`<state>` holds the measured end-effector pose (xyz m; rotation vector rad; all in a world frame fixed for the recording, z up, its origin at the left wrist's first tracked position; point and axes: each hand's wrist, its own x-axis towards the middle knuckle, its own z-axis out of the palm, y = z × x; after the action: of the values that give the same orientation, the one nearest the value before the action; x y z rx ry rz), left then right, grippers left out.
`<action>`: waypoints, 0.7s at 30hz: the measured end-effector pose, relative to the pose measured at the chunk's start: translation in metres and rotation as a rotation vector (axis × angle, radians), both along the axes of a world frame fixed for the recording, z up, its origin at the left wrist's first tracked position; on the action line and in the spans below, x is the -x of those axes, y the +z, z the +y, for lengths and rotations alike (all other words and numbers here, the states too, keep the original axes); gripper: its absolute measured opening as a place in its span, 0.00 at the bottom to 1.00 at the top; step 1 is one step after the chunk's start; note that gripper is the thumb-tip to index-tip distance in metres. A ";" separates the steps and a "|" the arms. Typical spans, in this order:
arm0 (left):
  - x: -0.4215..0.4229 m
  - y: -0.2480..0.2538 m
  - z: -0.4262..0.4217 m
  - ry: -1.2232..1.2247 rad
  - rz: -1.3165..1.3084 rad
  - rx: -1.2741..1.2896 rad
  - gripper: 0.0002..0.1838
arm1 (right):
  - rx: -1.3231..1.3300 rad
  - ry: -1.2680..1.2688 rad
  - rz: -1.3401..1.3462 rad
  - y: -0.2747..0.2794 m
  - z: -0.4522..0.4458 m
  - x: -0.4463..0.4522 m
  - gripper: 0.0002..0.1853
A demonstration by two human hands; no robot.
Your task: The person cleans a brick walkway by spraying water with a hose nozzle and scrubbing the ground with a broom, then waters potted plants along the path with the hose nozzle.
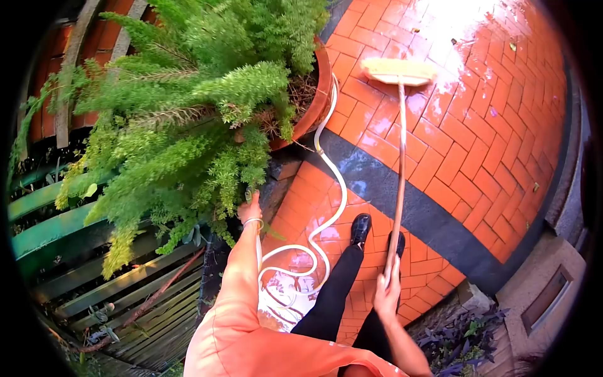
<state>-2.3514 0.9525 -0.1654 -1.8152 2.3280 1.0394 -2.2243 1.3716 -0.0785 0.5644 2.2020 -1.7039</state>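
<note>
My right hand (387, 296) is closed round the wooden handle of a push broom (402, 144). The broom's pale bristled head (398, 73) lies on the wet brick paving, ahead and to the right. At the edge of the fern (207, 125), my left hand (250, 208) is closed on the end of a white garden hose (342, 195). From this hand the hose drops past the wrist and loops on the ground. It then runs forward beside the terracotta pot (321, 94). Leaves partly cover the left fingers.
Orange herringbone bricks (468, 169) are crossed by a dark stone band (433, 217). Green slats (69, 232) stand at the left. A purple-leaved plant (461, 336) grows at lower right, near a wall (534, 283). My shoe (360, 229) stands near the hose loops.
</note>
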 end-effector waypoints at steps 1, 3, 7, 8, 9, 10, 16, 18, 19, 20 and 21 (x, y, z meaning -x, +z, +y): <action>0.003 -0.008 -0.004 0.003 -0.012 0.007 0.27 | -0.018 0.002 -0.062 0.011 -0.002 -0.013 0.32; 0.008 -0.026 -0.012 0.025 0.041 0.005 0.28 | -0.021 0.024 -0.139 0.014 -0.002 -0.045 0.33; 0.006 -0.107 -0.079 -0.199 -0.062 0.216 0.30 | -0.040 -0.013 -0.252 0.001 0.002 -0.072 0.32; 0.010 -0.117 -0.088 -0.264 -0.069 0.272 0.32 | -0.077 -0.004 -0.230 -0.008 0.002 -0.078 0.31; 0.014 -0.128 -0.097 -0.327 -0.076 0.331 0.33 | -0.115 0.006 -0.208 -0.017 0.002 -0.084 0.31; 0.022 -0.129 -0.093 -0.351 -0.041 0.362 0.32 | -0.153 0.015 -0.187 -0.028 0.003 -0.093 0.30; 0.047 -0.103 -0.074 -0.115 -0.155 0.228 0.28 | -0.007 -0.088 -0.374 -0.051 0.000 -0.112 0.24; 0.028 -0.132 -0.123 -0.089 -0.035 0.157 0.25 | 0.044 -0.127 -0.454 -0.052 0.000 -0.110 0.18; 0.019 -0.146 -0.147 -0.075 0.024 0.120 0.23 | 0.041 -0.129 -0.452 -0.055 0.000 -0.113 0.18; 0.023 -0.142 -0.147 0.017 0.058 0.026 0.23 | 0.077 -0.124 -0.482 -0.060 0.000 -0.120 0.15; 0.028 -0.140 -0.148 0.105 0.094 -0.070 0.23 | 0.112 -0.122 -0.509 -0.064 0.000 -0.125 0.13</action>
<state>-2.3794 0.8041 -0.3055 -1.9218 2.2348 1.2289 -2.0990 1.3713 -0.1423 0.9934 1.7326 -1.5137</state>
